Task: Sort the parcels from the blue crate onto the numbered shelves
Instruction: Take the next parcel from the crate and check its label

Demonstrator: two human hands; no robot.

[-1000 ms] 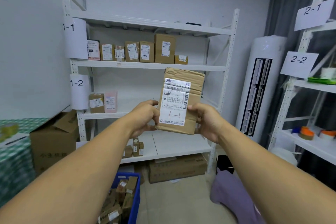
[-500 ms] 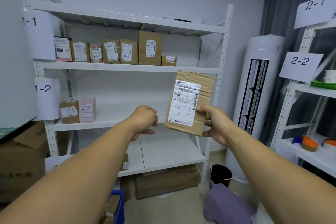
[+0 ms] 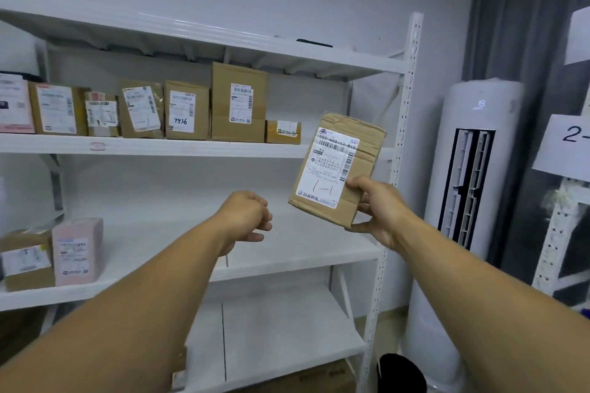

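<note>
On my far left, the upper shelf of the white rack carries a row of parcels. A pink one is at the edge of view, then several brown boxes stand upright with their labels facing me, and the row ends in a small flat box. One shelf down, the middle shelf holds a brown box with a pink box just beside it, touching.

My left hand hangs in front of the middle shelf with its fingers loosely curled and the thumb sticking out, holding nothing.

To its right is the cardboard parcel, up in the air before the rack's right end and tilted with its top leaning right. Its white label faces me with "1-1" handwritten in red, and its top corner sits level with the upper shelf's edge. My right hand grips it at the lower right corner, thumb on the front face and fingers wrapped behind.

Further right stands a tall white air conditioner in front of a grey curtain, with a black bin near its base. At the right edge a paper sign begins with "2-".
</note>
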